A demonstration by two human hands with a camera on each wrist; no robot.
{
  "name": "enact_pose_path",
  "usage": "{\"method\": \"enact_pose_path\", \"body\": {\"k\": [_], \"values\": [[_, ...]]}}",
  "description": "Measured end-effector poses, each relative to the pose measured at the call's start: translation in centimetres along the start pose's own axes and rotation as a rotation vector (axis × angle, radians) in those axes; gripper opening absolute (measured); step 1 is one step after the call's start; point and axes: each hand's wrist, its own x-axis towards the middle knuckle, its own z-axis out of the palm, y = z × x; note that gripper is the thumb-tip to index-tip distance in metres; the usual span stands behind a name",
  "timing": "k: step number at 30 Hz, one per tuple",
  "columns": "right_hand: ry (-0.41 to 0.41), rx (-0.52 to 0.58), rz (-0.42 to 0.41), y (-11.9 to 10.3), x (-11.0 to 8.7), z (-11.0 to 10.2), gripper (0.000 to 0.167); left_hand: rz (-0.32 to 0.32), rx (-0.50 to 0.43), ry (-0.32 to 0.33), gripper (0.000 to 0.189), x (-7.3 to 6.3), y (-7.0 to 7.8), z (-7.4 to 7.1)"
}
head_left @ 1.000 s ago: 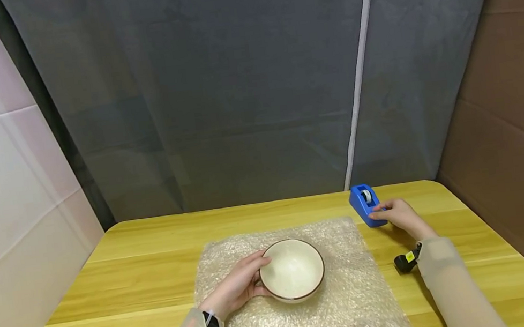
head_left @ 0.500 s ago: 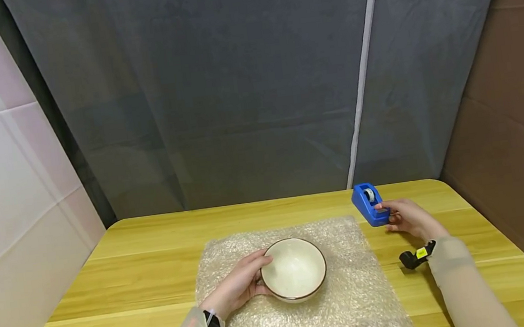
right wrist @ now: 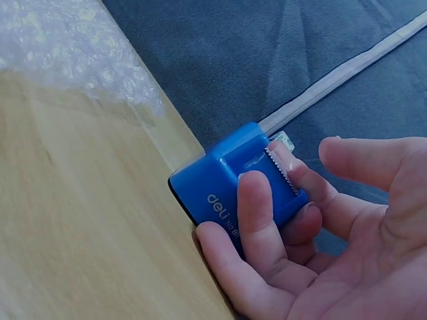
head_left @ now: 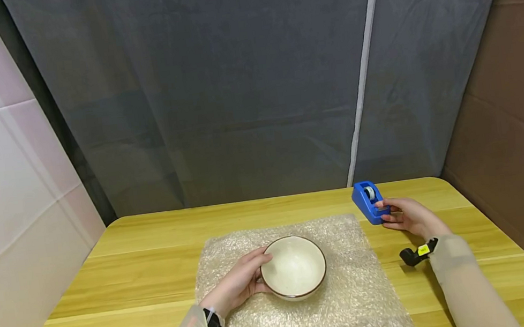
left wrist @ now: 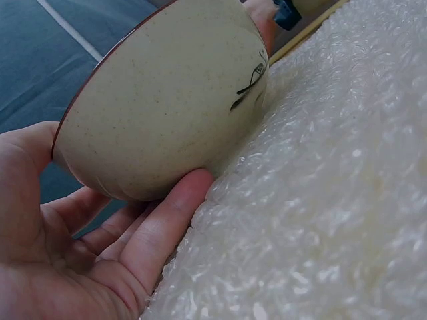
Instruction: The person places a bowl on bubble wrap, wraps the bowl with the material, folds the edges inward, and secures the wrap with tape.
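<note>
My left hand [head_left: 239, 282] grips a cream bowl [head_left: 294, 267] with a brown rim. Its thumb lies over the rim and its fingers are against the outside in the left wrist view, where dark brushwork shows on the bowl [left wrist: 173, 93]. Under the bowl lies a sheet of bubble wrap [head_left: 346, 310]; whether the bowl's foot rests on it I cannot tell. At the back right, my right hand [head_left: 411, 216] holds the front end of a blue tape dispenser [head_left: 368, 206]. One finger touches the toothed cutter, others curl against the body [right wrist: 220, 173], and the thumb stands apart.
The wooden table [head_left: 111, 288] has rounded back corners. A dark grey curtain [head_left: 234, 91] with a pale strip hangs behind it. White fabric [head_left: 4, 160] stands at the left, a brown panel [head_left: 514, 118] at the right. Black cameras are strapped to both wrists.
My right hand has come from above the dispenser's front end to its front, with its lower fingers now against the body. The left hand and the bowl stay about where they were.
</note>
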Motion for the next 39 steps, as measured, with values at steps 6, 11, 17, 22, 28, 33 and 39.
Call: {"method": "enact_pose_path", "body": {"k": [6,11,17,22,28,33,39], "values": [[-0.018,0.046,0.006,0.0,-0.1,-0.1,0.017,-0.004,0.000,0.002,0.069,0.0,0.0,0.0],[-0.035,0.074,0.001,-0.1,-0.3,-0.2,0.018,-0.007,-0.003,0.003,0.069,0.0,0.1,0.0],[-0.063,0.108,-0.006,-0.1,-0.6,-0.4,0.030,-0.014,0.001,0.013,0.070,0.0,0.1,0.1],[-0.057,0.102,-0.008,-0.2,-0.7,-0.4,0.031,-0.010,0.003,0.012,0.070,0.0,0.1,0.0],[0.012,0.066,-0.004,-0.2,-0.5,0.1,0.023,-0.002,0.005,0.007,0.070,-0.1,0.1,0.0],[0.056,0.054,-0.011,0.0,-0.6,0.5,0.022,0.003,0.003,0.000,0.070,-0.1,0.1,0.1],[0.045,0.117,-0.056,0.5,-1.2,0.9,0.021,0.007,0.006,0.005,0.069,0.0,0.0,0.0]]}}
